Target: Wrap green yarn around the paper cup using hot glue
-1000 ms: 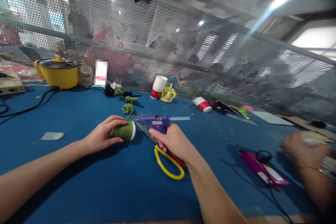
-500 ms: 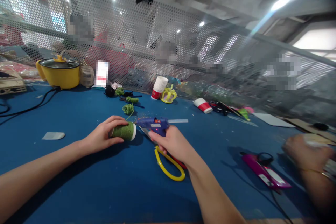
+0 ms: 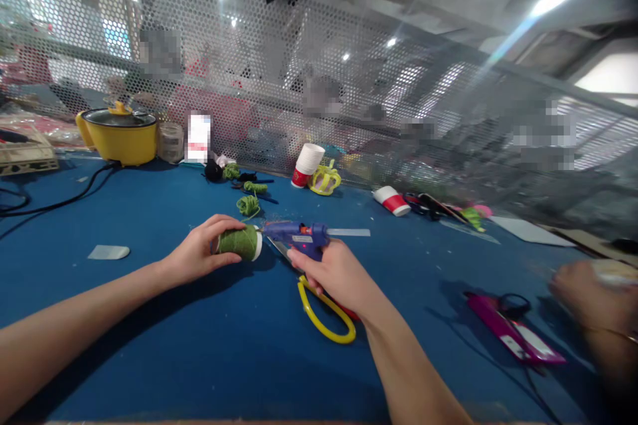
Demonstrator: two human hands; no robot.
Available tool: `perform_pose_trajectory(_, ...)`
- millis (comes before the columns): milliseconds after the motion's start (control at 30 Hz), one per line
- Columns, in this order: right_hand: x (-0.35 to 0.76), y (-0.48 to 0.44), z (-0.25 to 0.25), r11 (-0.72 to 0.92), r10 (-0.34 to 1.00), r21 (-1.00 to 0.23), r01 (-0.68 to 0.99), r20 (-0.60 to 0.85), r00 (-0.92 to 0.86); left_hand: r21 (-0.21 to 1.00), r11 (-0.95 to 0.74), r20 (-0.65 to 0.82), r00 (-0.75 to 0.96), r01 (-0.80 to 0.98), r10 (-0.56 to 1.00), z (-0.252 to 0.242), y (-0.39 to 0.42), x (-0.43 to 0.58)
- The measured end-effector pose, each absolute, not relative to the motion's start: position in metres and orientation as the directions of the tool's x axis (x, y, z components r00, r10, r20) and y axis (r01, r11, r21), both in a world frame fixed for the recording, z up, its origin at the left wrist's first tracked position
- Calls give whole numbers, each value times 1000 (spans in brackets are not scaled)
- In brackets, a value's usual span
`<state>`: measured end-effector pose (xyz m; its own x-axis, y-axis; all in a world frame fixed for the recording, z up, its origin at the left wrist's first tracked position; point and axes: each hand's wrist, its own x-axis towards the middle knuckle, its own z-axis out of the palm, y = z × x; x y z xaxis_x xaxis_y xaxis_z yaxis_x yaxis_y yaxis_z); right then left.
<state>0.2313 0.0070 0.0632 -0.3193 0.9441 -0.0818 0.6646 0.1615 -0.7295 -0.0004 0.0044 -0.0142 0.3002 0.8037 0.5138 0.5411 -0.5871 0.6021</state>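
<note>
My left hand (image 3: pixel 212 249) is wrapped round a paper cup covered in green yarn (image 3: pixel 240 244), which lies on its side with its white rim facing right. In my right hand (image 3: pixel 333 272) is a blue glue gun (image 3: pixel 294 235), a clear glue stick (image 3: pixel 349 232) poking from its back. The gun's nozzle is at the cup's rim; whether they touch I cannot tell. Beneath the gun and my right hand lie scissors with a yellow handle (image 3: pixel 326 315), their blades partly hidden. A small ball of green yarn (image 3: pixel 248 206) sits just behind the cup, a strand running toward it.
Stacked paper cups (image 3: pixel 308 166) and a yellow-and-white crafted piece (image 3: pixel 325 179) stand at the back. A tipped cup (image 3: pixel 391 200) lies right of them. A yellow pot (image 3: pixel 119 139) is at the left, a purple device (image 3: pixel 513 329) at the right, near another person's blurred hand (image 3: pixel 588 295).
The whole view has shifted slightly, so things appear a little further right. My hands keep the cup and glue gun in nearly the same position. The other person's hand is blurred in both frames.
</note>
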Motion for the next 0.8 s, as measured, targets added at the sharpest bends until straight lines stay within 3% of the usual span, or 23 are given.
perform_pose_trajectory(800, 233, 7, 61, 215, 929, -698, 683, -68, -363, 671, -483, 471, 179, 563, 864, -15, 7, -1)
